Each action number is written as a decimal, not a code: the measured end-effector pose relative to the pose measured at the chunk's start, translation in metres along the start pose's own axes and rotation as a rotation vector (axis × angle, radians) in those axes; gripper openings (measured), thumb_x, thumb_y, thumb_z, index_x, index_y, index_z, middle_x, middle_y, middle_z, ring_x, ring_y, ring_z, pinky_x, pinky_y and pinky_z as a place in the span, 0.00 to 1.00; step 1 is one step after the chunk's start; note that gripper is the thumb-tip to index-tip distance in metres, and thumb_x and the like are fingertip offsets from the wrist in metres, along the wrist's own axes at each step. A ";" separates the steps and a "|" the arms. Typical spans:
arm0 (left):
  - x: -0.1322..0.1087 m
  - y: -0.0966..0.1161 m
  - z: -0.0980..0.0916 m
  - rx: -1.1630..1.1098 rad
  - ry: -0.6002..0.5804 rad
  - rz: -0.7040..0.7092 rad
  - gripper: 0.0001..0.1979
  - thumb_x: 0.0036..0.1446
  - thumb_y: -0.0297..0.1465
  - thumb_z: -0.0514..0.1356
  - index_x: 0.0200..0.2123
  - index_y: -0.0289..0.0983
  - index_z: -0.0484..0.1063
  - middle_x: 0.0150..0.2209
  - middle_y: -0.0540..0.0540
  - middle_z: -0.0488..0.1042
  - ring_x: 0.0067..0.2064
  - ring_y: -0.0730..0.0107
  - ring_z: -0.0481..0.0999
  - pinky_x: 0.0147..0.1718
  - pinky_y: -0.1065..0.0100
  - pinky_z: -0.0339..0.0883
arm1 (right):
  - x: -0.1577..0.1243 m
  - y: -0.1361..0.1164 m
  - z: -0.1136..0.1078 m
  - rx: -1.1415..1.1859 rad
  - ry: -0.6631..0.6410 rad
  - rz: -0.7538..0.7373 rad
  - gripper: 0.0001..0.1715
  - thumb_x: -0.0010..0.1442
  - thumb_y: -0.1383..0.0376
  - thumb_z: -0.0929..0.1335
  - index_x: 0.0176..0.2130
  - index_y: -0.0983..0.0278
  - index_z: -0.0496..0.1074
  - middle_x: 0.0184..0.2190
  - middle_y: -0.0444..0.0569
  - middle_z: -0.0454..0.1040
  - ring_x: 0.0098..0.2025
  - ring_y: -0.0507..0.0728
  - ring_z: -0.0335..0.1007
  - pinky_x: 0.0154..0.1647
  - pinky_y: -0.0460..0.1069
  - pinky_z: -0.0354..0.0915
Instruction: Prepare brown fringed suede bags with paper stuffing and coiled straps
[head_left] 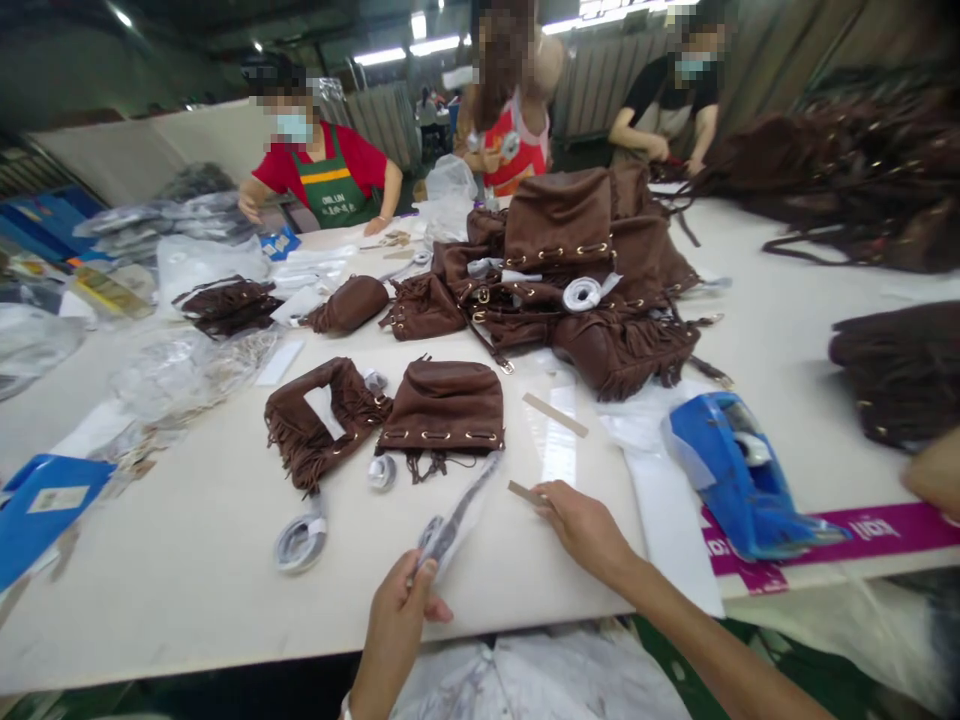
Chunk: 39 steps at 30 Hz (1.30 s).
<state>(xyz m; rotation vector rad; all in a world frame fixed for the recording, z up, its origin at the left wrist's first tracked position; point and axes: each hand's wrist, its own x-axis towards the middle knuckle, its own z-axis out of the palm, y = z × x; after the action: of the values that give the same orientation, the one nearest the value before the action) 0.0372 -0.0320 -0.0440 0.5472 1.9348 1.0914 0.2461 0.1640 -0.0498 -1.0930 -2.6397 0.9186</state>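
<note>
My left hand [401, 615] is closed on a dark strap wrapped in clear plastic [459, 520]. The strap slants up and away toward a brown drawstring bag [448, 405] with gold eyelets. Pinched in the fingers of my right hand [589, 530] is one end of a narrow grey-brown strip [523, 492]. A similar strip [555, 415] lies just beyond that hand, partly over white plastic sheets [561, 455]. To the left of the drawstring bag is a fringed brown bag [319, 415]. Wrapped coiled straps [301, 540] rest in front of the two bags.
A blue tape dispenser [739, 475] stands on the right, near purple tape [892, 530] along the table edge. Brown bags [559, 225] are heaped at the centre back. Clear plastic [161, 370] and a blue folder [56, 510] lie left. Several people work across the table.
</note>
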 end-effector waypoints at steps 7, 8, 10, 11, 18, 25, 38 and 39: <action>0.002 -0.003 -0.001 0.073 0.053 0.081 0.27 0.53 0.53 0.56 0.43 0.36 0.69 0.19 0.52 0.74 0.24 0.60 0.76 0.29 0.63 0.72 | 0.005 0.052 -0.082 -0.318 -0.234 0.153 0.14 0.59 0.69 0.65 0.46 0.61 0.71 0.39 0.51 0.76 0.42 0.60 0.71 0.37 0.48 0.59; 0.002 -0.002 0.000 0.087 0.047 0.089 0.27 0.53 0.53 0.55 0.43 0.36 0.70 0.19 0.52 0.74 0.24 0.60 0.76 0.29 0.63 0.72 | 0.009 0.055 -0.086 -0.424 -0.162 0.211 0.14 0.60 0.69 0.64 0.47 0.63 0.71 0.40 0.54 0.75 0.43 0.61 0.71 0.37 0.49 0.59; 0.002 -0.001 0.001 0.125 0.044 0.114 0.26 0.54 0.53 0.54 0.43 0.37 0.70 0.18 0.53 0.73 0.23 0.60 0.76 0.29 0.63 0.71 | 0.022 0.056 -0.088 -0.616 -0.018 0.265 0.11 0.61 0.68 0.64 0.44 0.67 0.71 0.41 0.58 0.73 0.44 0.64 0.69 0.38 0.51 0.59; 0.002 -0.001 0.001 0.147 0.052 0.128 0.25 0.55 0.52 0.54 0.42 0.37 0.70 0.18 0.53 0.73 0.23 0.60 0.76 0.29 0.63 0.71 | 0.031 0.055 -0.085 -0.654 0.043 0.252 0.10 0.63 0.67 0.63 0.43 0.67 0.71 0.41 0.59 0.73 0.45 0.64 0.68 0.39 0.51 0.59; 0.004 -0.008 0.001 0.184 0.060 0.176 0.23 0.57 0.51 0.52 0.42 0.38 0.69 0.16 0.53 0.71 0.22 0.62 0.74 0.27 0.65 0.70 | 0.120 0.050 -0.059 -0.487 0.176 0.241 0.13 0.64 0.59 0.64 0.42 0.66 0.70 0.43 0.56 0.73 0.46 0.59 0.68 0.41 0.49 0.59; 0.005 -0.010 -0.001 0.154 0.054 0.145 0.22 0.59 0.49 0.52 0.43 0.37 0.69 0.19 0.52 0.73 0.23 0.63 0.75 0.30 0.65 0.70 | 0.146 0.065 -0.064 -0.350 0.164 0.287 0.12 0.56 0.57 0.69 0.37 0.64 0.72 0.36 0.50 0.76 0.38 0.57 0.71 0.32 0.47 0.57; -0.002 0.019 -0.005 0.082 0.049 0.267 0.15 0.64 0.41 0.50 0.37 0.38 0.68 0.32 0.50 0.69 0.29 0.69 0.77 0.32 0.68 0.67 | -0.003 -0.027 0.023 0.969 -0.636 0.231 0.17 0.60 0.52 0.64 0.34 0.64 0.68 0.25 0.46 0.74 0.24 0.51 0.67 0.28 0.46 0.63; -0.004 0.022 -0.005 0.146 0.054 0.314 0.14 0.64 0.40 0.50 0.37 0.38 0.69 0.33 0.49 0.69 0.30 0.69 0.76 0.33 0.68 0.67 | -0.010 -0.033 0.038 1.027 -0.671 0.325 0.16 0.59 0.53 0.65 0.33 0.64 0.67 0.24 0.45 0.73 0.22 0.50 0.65 0.24 0.45 0.61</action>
<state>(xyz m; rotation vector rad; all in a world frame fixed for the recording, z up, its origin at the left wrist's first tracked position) 0.0349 -0.0254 -0.0217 0.9361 2.0319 1.1716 0.2204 0.1205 -0.0598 -0.9884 -1.7581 2.6401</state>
